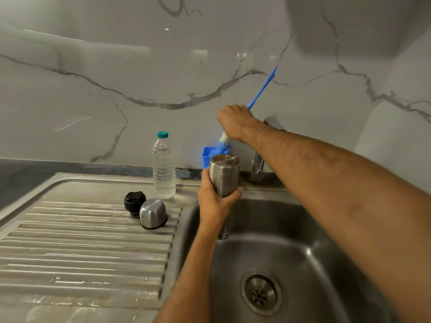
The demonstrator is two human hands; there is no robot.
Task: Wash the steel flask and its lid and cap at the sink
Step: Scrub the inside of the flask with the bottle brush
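Steel flask [224, 177] unmarked; water bottle [163, 167] label-free.

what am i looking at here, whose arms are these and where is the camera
There is no machine: a person wears one camera on the head, looking down at their own two arms over a kitchen sink. The left hand grips an open steel flask upright above the basin. The right hand holds a blue bottle brush, its bristle end just above the flask's mouth. On the ridged draining board to the left lie the flask's black lid and steel cap, side by side. Behind them stands a clear water bottle. A blue holder sits behind the flask.
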